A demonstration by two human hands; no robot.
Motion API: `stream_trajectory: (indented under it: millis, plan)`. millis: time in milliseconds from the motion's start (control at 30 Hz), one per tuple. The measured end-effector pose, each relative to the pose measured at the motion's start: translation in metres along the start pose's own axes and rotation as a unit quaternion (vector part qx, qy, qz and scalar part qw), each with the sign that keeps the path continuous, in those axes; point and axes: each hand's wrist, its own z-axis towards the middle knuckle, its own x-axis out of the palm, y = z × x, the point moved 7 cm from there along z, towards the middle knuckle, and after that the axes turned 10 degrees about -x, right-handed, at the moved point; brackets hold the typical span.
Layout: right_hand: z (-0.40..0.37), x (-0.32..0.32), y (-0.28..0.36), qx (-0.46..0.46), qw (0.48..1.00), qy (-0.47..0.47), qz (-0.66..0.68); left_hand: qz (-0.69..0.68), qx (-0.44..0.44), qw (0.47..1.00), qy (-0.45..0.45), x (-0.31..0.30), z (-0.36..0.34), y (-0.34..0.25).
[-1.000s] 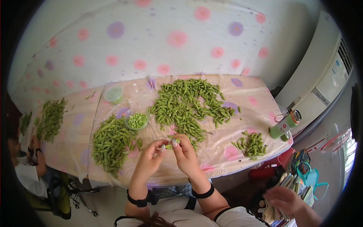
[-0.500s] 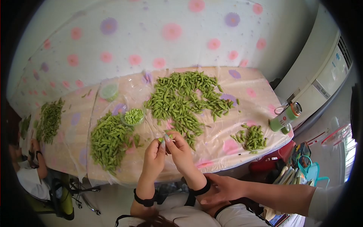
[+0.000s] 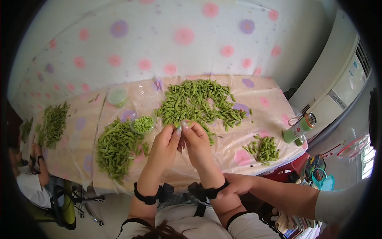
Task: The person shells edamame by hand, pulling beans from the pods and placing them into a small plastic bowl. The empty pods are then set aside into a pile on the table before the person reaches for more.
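Note:
My left hand [image 3: 165, 142] and my right hand [image 3: 195, 139] meet above the table, thumbs and fingertips pinched together on a green pod [image 3: 178, 125], mostly hidden by the fingers. Behind them a large spread of green pods [image 3: 191, 99] covers the table's middle. To their left lies a dense pod pile [image 3: 115, 149]. A clear container of shelled beans [image 3: 143, 124] stands at that pile's upper right edge.
Another person's hand [image 3: 234, 185] touches my right forearm. A smaller pod pile [image 3: 265, 149] and a green bottle [image 3: 299, 128] are at the right. Further left are a lidded tub [image 3: 117, 96], more pods [image 3: 54, 125] and a seated person [image 3: 36, 179].
Both my hands have moved up and away from me, still joined at the fingertips. The other person's hand has shifted along with my right forearm.

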Motion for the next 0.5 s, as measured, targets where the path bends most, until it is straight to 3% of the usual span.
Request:
stream_trajectory:
  millis: [200,500]
  plan:
    - [0.036,-0.002,0.015,0.027,0.999,0.008,0.038,-0.031,0.000,0.996,0.080,0.006,0.051,-0.006]
    - [0.060,-0.002,0.026,0.013,0.997,0.063,-0.038,-0.090,0.020,0.995,0.036,0.011,0.063,-0.004]
